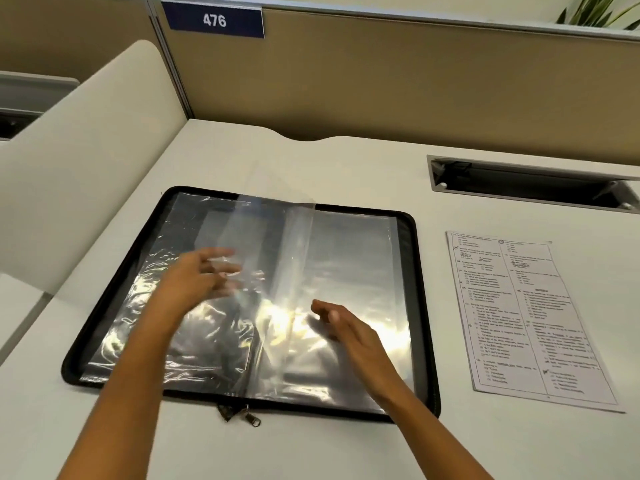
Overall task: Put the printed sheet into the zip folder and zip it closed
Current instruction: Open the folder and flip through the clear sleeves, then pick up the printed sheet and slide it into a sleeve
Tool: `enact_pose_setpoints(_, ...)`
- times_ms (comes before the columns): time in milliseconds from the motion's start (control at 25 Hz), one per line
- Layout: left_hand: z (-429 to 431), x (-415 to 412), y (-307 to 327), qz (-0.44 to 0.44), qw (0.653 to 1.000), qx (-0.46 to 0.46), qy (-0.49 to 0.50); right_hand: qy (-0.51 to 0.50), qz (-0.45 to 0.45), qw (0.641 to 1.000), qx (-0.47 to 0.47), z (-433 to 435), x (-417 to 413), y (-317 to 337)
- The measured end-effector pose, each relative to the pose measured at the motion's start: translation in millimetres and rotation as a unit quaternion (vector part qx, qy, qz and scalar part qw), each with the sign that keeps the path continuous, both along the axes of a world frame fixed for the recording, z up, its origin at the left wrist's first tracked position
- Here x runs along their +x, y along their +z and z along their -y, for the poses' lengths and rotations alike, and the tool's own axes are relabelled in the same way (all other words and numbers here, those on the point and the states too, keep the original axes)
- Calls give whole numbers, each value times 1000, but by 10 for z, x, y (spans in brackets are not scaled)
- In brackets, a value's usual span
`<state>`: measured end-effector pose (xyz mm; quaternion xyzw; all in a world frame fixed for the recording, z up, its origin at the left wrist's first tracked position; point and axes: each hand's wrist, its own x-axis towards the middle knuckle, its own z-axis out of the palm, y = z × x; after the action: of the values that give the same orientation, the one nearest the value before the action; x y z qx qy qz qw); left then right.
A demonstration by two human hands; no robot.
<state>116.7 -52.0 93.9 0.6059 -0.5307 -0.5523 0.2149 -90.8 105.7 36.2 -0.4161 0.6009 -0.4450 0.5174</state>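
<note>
While both hands, left (204, 275) and right (349, 330), hover with released grip over the open zip folder (420, 306), the printed sheet (526, 317) lies beside its right edge; best part one clear sleeve (270, 244) fully first.

I see bright, even overhead light. Strong white glare sits on the clear sleeves (277, 320). My left hand (204, 275) smears with motion blur. The desk (311, 445) edges bow from wide-angle distortion; shadows are faint.
</note>
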Motion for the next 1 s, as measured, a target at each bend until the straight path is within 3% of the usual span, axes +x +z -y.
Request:
enact_pose_setpoints(80, 133, 293, 43, 106, 992, -64, 41, 2, -51, 999, -6, -45, -21, -103)
enact_pose_setpoints(160, 129, 404, 59, 298, 936, -176, 58, -7, -118, 993, -21, -64, -39, -206)
enact_pose_setpoints(200, 64, 344, 66, 334, 911, -235, 59, -16, -153, 988, -31, -62, -49, -256)
enact_pose_setpoints(280, -135, 47, 32, 270, 911, -312, 24, -16, -242, 969, -53, -38, -71, -362)
enact_pose_setpoints(360, -367, -302, -182, 225, 908, -339, -99, -3, -327, 942, -71, -9, -108, -476)
enact_pose_setpoints(440, -547, -519, -535, 285, 871, -348, -199, 7, -391, 917, -79, 5, -161, -551)
enact_pose_setpoints(520, -587, -496, -856, 338, 856, -334, -201, -10, -432, 897, -86, -20, -224, -603)
enact_pose_setpoints(680, -586, -289, -1142, 374, 834, -357, -195, -101, -431, 893, -81, -142, -392, -645)
enact_pose_setpoints(840, -588, -506, -1088, 317, 865, -354, -160, -174, -350, 918, -69, -260, -596, -551)
enact_pose_setpoints(1000, -688, -1057, -988, 228, 877, -377, -190, -294, -340, 890, -76, -411, -1007, -318)
